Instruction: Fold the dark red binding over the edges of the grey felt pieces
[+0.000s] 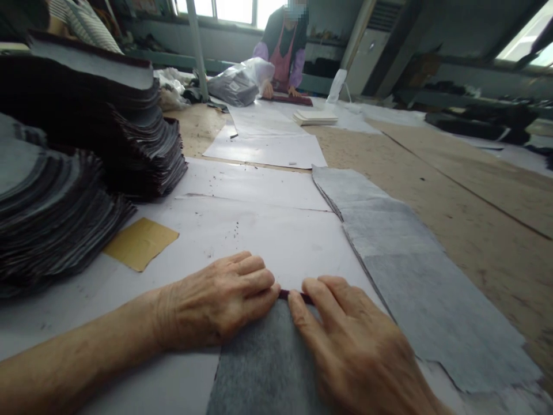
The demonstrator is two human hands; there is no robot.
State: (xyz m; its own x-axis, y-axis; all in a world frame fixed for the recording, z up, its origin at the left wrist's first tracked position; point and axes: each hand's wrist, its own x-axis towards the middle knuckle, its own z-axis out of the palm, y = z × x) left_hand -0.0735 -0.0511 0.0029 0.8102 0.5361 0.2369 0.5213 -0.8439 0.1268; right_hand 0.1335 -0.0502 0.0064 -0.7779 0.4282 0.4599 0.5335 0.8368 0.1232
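Note:
A grey fabric piece lies on the white paper, its far edge folded over into a narrow dark red strip. My left hand is closed at the left end of that fold, fingers curled and pressed together on it. On the right part of the fold, my right hand is closed too, thumb and forefinger pinching the edge. A short stretch of dark red shows between the two hands. The near end of the piece runs out of view, and my right hand covers its right side.
Tall stacks of dark fabric pieces stand at the left, near a yellow card. Grey pieces lie overlapping at the right on the white paper. Across the table, a person handles a dark red piece near a plastic bag.

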